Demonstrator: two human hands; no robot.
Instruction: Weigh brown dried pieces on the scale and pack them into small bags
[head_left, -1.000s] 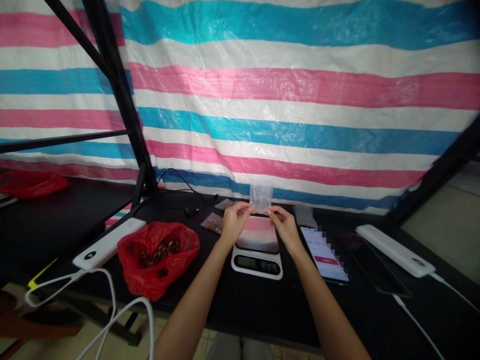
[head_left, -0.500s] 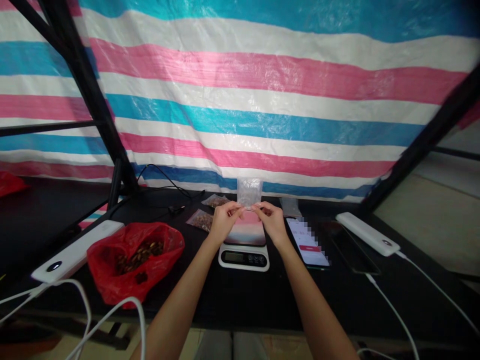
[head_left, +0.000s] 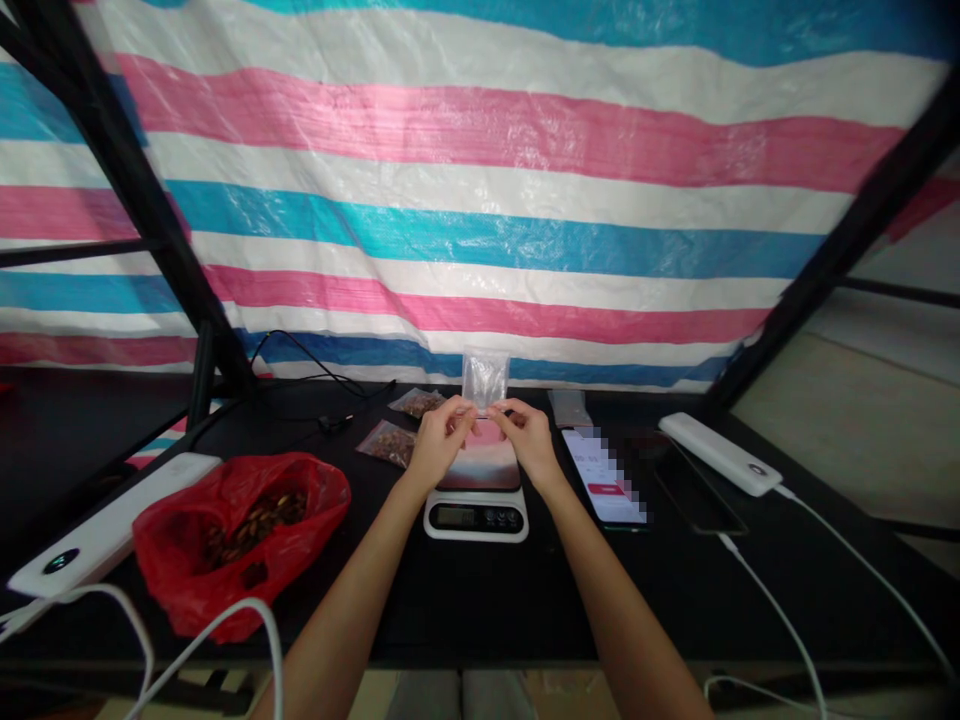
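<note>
A clear plastic bag (head_left: 485, 379) is pinched along its near edge by both hands and stands up behind them. My left hand (head_left: 444, 437) has thumb and fingers closed on the edge's left part. On the right part, my right hand (head_left: 523, 432) grips it the same way. Below the hands is a white kitchen scale (head_left: 476, 517) with a shiny metal plate and a small display. Left of my left hand lie two filled clear bags, one nearer (head_left: 387, 442) and one farther (head_left: 417, 402), with small brown pieces inside.
An open red plastic bag (head_left: 169, 560) of brown pieces sits at the left beside a white power bank (head_left: 120, 515). To the right lie a lit phone (head_left: 600, 475), a dark phone (head_left: 701, 490), another white power bank (head_left: 720, 455) and flat clear bags (head_left: 568, 408). White cables cross the table's front.
The whole view has shifted slightly. Both hands keep hold of the clear bag above the scale, their fingers a little closer together at its edge.
</note>
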